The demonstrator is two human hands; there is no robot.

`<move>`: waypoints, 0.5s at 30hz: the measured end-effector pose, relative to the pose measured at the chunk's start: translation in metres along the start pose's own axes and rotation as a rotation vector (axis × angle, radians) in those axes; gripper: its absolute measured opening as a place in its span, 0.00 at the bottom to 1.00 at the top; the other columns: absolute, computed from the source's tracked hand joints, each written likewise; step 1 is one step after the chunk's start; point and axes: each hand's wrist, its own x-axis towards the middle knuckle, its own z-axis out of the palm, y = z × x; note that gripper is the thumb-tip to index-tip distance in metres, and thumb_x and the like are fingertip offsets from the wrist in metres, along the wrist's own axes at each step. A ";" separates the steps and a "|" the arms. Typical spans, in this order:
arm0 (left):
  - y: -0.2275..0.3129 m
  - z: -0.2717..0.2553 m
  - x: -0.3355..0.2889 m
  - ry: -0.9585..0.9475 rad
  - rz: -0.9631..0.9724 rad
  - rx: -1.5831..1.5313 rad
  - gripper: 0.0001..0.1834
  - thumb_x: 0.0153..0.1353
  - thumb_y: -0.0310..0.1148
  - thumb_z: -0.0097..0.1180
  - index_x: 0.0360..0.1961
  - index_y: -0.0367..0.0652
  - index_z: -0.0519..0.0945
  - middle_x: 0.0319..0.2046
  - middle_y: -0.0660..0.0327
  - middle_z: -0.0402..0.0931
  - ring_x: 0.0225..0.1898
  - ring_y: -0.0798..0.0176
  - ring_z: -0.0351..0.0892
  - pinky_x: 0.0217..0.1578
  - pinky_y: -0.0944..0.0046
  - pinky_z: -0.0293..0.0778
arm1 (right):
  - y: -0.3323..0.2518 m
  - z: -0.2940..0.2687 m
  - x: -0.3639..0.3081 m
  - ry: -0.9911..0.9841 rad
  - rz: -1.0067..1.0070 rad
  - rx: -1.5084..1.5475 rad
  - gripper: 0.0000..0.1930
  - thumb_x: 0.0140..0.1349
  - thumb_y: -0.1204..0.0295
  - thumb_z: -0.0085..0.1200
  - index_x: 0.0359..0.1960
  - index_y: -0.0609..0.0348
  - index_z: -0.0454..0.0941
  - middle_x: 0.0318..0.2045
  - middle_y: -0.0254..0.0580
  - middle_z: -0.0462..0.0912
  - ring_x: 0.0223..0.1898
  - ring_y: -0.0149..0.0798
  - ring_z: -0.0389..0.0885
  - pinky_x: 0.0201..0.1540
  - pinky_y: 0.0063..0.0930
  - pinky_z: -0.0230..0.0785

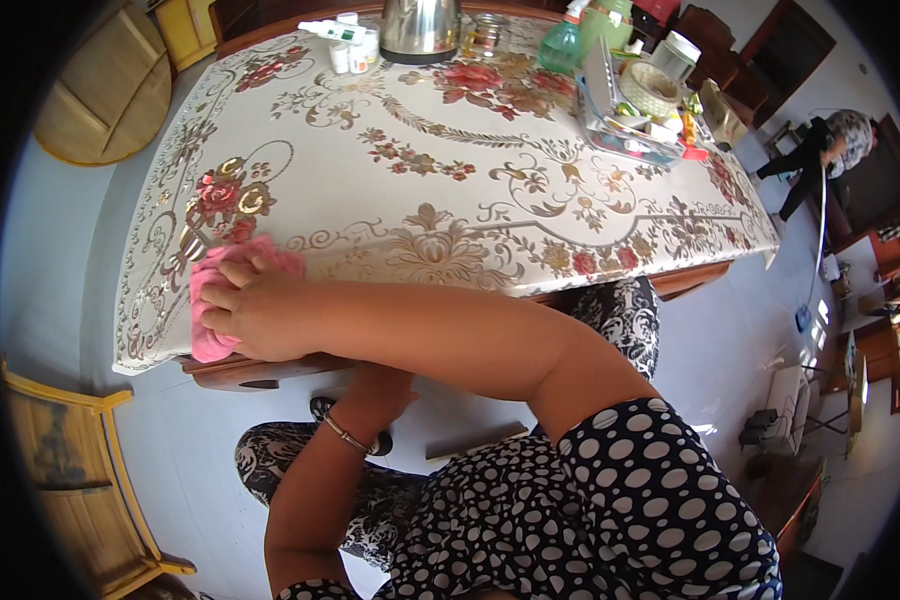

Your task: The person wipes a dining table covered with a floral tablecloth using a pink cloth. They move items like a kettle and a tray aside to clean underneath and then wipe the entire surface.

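Note:
My right arm reaches across to the left corner of the table, where my right hand [255, 312] presses down on a bunched pink cloth [210, 335]. Its fingers curl over the cloth, which lies on a white tablecloth [360, 215] with red and gold flower patterns. Below the table edge, my left hand [378, 388] hangs partly behind my right forearm, with a bracelet on the wrist. The fingers of that hand are mostly hidden, and nothing shows in them.
Along the far side stand white bottles [355, 55], a metal kettle [420, 30], a glass jar [485, 35] and a green spray bottle [560, 45]. A filled basket [630, 140] sits far right. A wooden chair [80, 470] is at left; another person [845, 145] holds a long-handled mop.

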 end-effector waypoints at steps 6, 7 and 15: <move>-0.001 0.018 0.007 -0.147 0.091 0.192 0.32 0.45 0.42 0.67 0.52 0.40 0.74 0.51 0.47 0.71 0.56 0.47 0.68 0.56 0.51 0.63 | -0.001 -0.081 -0.094 0.001 0.112 -0.037 0.24 0.50 0.65 0.58 0.51 0.50 0.72 0.59 0.40 0.66 0.64 0.52 0.58 0.64 0.55 0.48; 0.000 0.015 0.005 -0.198 0.063 0.219 0.29 0.45 0.44 0.66 0.48 0.43 0.76 0.45 0.49 0.75 0.50 0.49 0.74 0.51 0.50 0.68 | -0.002 -0.092 -0.107 0.010 0.129 -0.037 0.24 0.50 0.65 0.58 0.52 0.49 0.72 0.60 0.40 0.65 0.65 0.51 0.57 0.65 0.55 0.47; 0.000 0.024 0.010 -0.391 -0.037 0.192 0.23 0.48 0.45 0.63 0.43 0.46 0.77 0.34 0.55 0.79 0.37 0.52 0.80 0.39 0.52 0.74 | 0.000 -0.203 -0.221 -0.143 0.534 -0.235 0.29 0.52 0.68 0.58 0.59 0.47 0.68 0.64 0.39 0.61 0.67 0.49 0.56 0.68 0.49 0.46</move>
